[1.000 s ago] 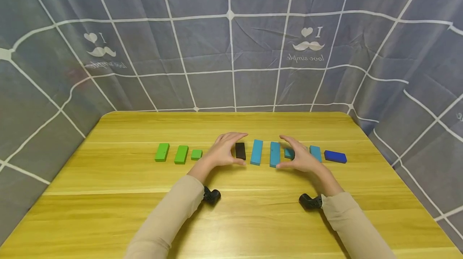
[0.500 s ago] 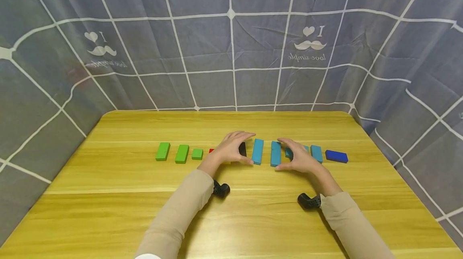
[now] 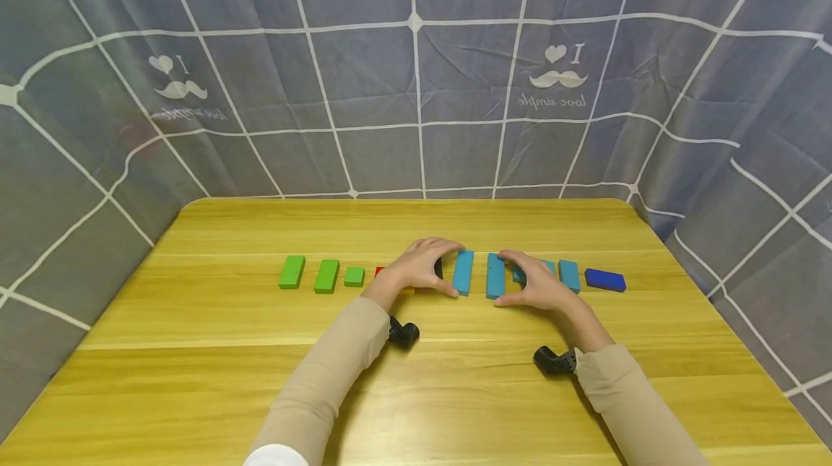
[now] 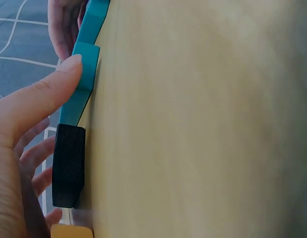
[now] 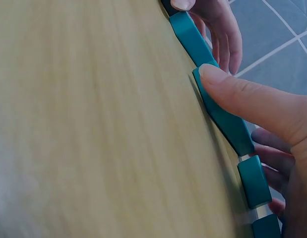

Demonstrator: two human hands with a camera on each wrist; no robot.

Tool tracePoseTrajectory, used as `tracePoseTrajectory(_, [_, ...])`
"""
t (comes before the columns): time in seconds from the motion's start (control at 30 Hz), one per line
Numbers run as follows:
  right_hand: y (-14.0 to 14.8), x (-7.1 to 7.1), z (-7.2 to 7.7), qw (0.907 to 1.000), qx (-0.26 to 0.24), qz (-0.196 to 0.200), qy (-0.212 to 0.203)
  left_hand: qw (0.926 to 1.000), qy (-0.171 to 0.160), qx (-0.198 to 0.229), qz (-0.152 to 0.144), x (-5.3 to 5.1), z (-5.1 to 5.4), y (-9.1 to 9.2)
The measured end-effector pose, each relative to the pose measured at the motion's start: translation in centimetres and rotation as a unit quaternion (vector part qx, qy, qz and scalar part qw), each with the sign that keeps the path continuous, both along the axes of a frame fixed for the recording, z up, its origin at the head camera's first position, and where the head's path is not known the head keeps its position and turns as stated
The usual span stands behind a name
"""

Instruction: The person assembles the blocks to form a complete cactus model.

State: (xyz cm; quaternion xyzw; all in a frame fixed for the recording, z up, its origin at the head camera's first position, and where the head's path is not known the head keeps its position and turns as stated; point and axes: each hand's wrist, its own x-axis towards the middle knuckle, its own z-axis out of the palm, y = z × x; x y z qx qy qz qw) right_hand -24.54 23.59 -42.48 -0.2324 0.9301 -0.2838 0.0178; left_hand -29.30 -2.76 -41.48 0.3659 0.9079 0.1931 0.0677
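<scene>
Two long light-blue blocks lie side by side on the wooden table. My left hand point(image 3: 419, 267) spans the left blue block point(image 3: 464, 272), thumb at its near end and fingers at its far end; the left wrist view shows the thumb against this block point(image 4: 86, 74). Around the ends of the right blue block point(image 3: 495, 277), my right hand point(image 3: 536, 285) is curved the same way, its thumb on the block point(image 5: 225, 121) in the right wrist view. A black block point(image 4: 69, 166) sits beside the left one, partly hidden by my left hand in the head view.
Green blocks point(image 3: 327, 277) stand at the left of the row, with red and yellow ones partly under my left hand. Smaller blue blocks point(image 3: 568, 276) and a dark-blue block point(image 3: 605, 279) lie right. A grey curtain point(image 3: 364, 76) hangs behind the table point(image 3: 481, 394).
My left hand has moved right, from around the black block to the left blue block, uncovering part of a red block. The right hand has barely moved.
</scene>
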Motion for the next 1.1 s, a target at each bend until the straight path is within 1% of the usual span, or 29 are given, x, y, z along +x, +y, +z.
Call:
tracePoseTrajectory(0.1, [0.0, 0.04, 0.04, 1.0, 0.003, -0.004, -0.002, 1.0, -0.001, -0.007, -0.003, -0.12, -0.05, 0.15])
tracePoseTrajectory(0.3, [-0.06, 0.08, 0.17, 0.9999, -0.006, -0.008, -0.006, 0.9999, -0.006, -0.015, 0.001, -0.38, -0.25, 0.25])
tracePoseTrajectory(0.6, [-0.09, 0.0, 0.09, 0.9999, -0.01, -0.006, -0.011, 0.9995, -0.017, -0.028, -0.002, -0.6, -0.06, 0.32])
tracePoseTrajectory(0.83, [-0.12, 0.13, 0.28, 0.9998, -0.012, -0.007, -0.014, 0.9994, -0.027, -0.022, -0.008, -0.53, 0.11, 0.52])
tracePoseTrajectory(1.1, [-0.08, 0.16, 0.26, 0.9996, -0.014, -0.008, -0.021, 0.9998, -0.018, -0.005, -0.002, -0.65, -0.02, 0.85])
